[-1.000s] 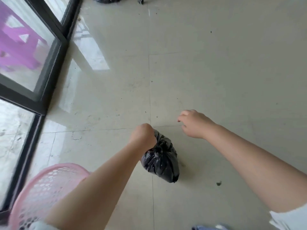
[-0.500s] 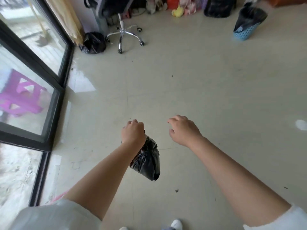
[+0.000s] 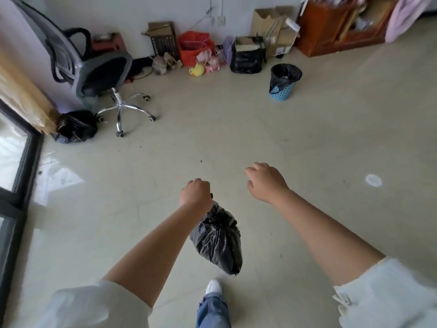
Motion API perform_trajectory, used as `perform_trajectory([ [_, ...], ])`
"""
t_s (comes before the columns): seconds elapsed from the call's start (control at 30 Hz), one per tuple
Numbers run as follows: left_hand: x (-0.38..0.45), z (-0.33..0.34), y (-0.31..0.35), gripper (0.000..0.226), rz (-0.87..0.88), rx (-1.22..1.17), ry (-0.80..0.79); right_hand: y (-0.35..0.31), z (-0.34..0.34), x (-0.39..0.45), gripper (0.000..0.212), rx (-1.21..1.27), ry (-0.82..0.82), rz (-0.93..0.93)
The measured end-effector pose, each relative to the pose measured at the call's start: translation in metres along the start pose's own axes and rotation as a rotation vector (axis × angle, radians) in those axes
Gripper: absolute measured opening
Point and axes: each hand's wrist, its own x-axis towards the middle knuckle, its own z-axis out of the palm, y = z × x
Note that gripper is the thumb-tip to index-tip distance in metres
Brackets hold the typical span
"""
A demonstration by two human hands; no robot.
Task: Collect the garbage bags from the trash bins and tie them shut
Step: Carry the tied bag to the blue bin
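Head view: I looked down and forward over both of my bare arms at a pale tiled floor (image 3: 307, 143).
Left hand: my left hand (image 3: 195, 194) was closed in a fist around the gathered neck of a black garbage bag (image 3: 217, 241), knuckles up.
Garbage bag: it hung from that fist, clear of the floor, near the middle of the scene, just ahead of my white shoe (image 3: 214, 286) and blue jeans leg (image 3: 212, 311). I could not tell whether its neck was knotted; my fist hid it.
Right hand: my right hand (image 3: 266, 183) held nothing, palm down, fingers loosely curled, to the right of the left hand and apart from the bag.
Sleeves: white sleeves (image 3: 387, 294) covered both upper arms.
Blue bin: a blue trash bin (image 3: 283, 85) stood far right on the floor, lined with a black bag (image 3: 287, 73) folded over its rim.
Second bag: another filled black bag (image 3: 76, 126) lay far left on the floor, beside the base of an office chair (image 3: 101, 72).
Far wall: cardboard boxes (image 3: 267, 22), a red bag (image 3: 195, 47), a yellow toy duck (image 3: 196, 70) and a black tote (image 3: 247, 58) sat along it.
Far right: a wooden cabinet (image 3: 331, 27) stood in the corner.
Left edge: a dark-framed glass door (image 3: 16, 162) ran along the near left.
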Motion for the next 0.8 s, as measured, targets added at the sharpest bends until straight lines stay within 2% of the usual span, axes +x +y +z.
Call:
perform_trajectory([
  [0.17,0.114,-0.042,0.064,0.029,0.109,0.053,-0.043,0.072,-0.033,0.077,0.026,0.012,-0.005,0.104],
  [0.37,0.269,-0.073,0.141,0.017,0.177,0.14,-0.049,0.179,-0.049,0.197,0.023,0.006,-0.001,0.145],
  [0.6,0.473,-0.127,0.225,0.027,0.055,0.05,-0.079,0.331,-0.094,0.378,0.022,0.042,0.02,0.097],
  [0.8,0.625,-0.173,0.281,0.029,0.01,-0.004,-0.056,0.421,-0.142,0.523,0.017,0.048,-0.019,0.069],
])
